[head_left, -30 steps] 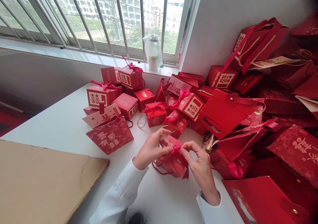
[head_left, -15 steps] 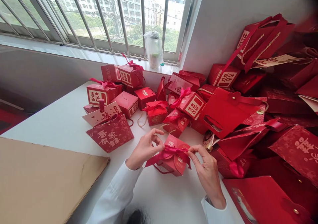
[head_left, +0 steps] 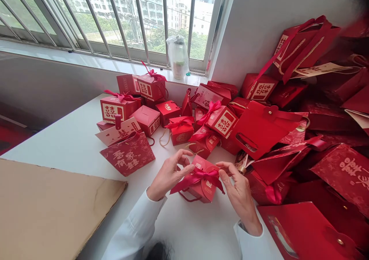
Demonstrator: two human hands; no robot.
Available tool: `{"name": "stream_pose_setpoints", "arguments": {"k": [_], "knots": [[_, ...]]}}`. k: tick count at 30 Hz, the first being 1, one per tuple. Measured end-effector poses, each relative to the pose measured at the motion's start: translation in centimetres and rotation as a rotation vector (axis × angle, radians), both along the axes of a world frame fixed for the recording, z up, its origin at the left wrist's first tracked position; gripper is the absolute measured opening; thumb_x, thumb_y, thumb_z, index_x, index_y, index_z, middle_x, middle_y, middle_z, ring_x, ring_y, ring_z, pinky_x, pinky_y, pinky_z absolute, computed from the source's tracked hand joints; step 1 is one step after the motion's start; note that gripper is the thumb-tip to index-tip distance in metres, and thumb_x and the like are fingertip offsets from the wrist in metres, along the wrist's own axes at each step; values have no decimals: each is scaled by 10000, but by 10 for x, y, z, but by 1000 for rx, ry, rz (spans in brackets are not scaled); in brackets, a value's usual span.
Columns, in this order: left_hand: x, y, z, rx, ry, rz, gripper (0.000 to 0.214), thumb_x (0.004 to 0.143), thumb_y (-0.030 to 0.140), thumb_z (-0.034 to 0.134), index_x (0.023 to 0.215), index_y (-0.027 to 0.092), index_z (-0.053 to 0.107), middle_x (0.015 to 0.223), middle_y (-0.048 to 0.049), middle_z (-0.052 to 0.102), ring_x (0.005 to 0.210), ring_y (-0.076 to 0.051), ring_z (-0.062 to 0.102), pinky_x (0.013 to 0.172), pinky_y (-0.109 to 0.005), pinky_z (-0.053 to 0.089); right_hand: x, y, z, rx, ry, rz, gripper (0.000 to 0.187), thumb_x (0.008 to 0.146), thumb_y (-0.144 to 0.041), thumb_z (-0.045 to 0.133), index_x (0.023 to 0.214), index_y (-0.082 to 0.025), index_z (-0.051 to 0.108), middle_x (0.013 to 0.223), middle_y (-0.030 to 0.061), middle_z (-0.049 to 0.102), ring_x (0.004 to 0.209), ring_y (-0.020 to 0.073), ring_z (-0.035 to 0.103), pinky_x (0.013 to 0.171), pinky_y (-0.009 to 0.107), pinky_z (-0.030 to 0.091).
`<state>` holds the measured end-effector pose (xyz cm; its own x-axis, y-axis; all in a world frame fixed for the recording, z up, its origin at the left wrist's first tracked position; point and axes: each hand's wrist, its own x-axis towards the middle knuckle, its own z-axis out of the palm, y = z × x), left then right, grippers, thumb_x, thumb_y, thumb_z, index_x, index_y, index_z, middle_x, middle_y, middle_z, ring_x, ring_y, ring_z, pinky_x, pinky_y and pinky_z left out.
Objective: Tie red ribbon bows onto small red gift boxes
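Note:
A small red gift box [head_left: 205, 187] with a pink-red ribbon bow [head_left: 198, 175] on top stands on the white table [head_left: 72, 144] right in front of me. My left hand [head_left: 168, 174] pinches the bow's left loop between thumb and fingers. My right hand [head_left: 239, 192] rests against the box's right side, its fingertips closed on the bow's right loop. Both sleeves are white.
Many red gift boxes [head_left: 118, 108] and red paper bags [head_left: 302, 48] crowd the table's back and right. A flat red pouch [head_left: 128, 156] lies left of my hands. Brown cardboard [head_left: 49, 210] covers the near left corner. A wrapped jar [head_left: 178, 56] stands on the windowsill.
The ribbon ends were pulled apart into a tied bow. The hands drew outward, then eased back to the loops, and the box turned slightly upright.

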<state>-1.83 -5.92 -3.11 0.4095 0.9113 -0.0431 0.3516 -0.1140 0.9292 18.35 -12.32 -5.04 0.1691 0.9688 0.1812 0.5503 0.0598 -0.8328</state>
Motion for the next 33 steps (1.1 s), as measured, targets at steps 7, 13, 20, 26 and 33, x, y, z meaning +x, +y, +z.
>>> {"name": "stream_pose_setpoints", "arguments": {"k": [7,13,20,26,33], "knots": [[31,-12,1,325,129,15,184,850,378,571,922,260,693,971,-54,573,1010,-233,458,890,-381,403,4,10,8,-22,-54,160,225,879,-376,500,813,-203,629,760,13,639,684,156,557,641,252,436],[41,-14,-4,295,144,-14,98,788,242,638,701,204,661,955,-48,584,1013,-233,444,901,-374,403,6,12,9,-88,24,175,214,871,-332,496,728,-196,576,689,-11,587,648,135,521,614,231,425],[30,-10,-3,244,121,-95,125,742,101,600,780,211,644,1017,-36,565,1088,-220,436,927,-337,397,7,12,1,-133,215,173,232,879,-376,486,742,-195,534,702,-12,541,640,125,501,562,215,421],[19,-13,4,208,107,-8,366,743,338,683,1067,235,549,1073,-36,560,1000,-208,502,855,-319,431,11,12,3,-139,207,212,225,864,-424,524,859,-202,561,779,-8,568,682,132,507,626,239,424],[-2,-19,5,-28,144,68,236,850,411,503,914,191,559,727,17,604,656,-138,539,616,-235,404,9,15,15,-200,54,233,237,827,-396,590,705,-195,565,670,-25,521,613,125,451,587,245,360]]}}
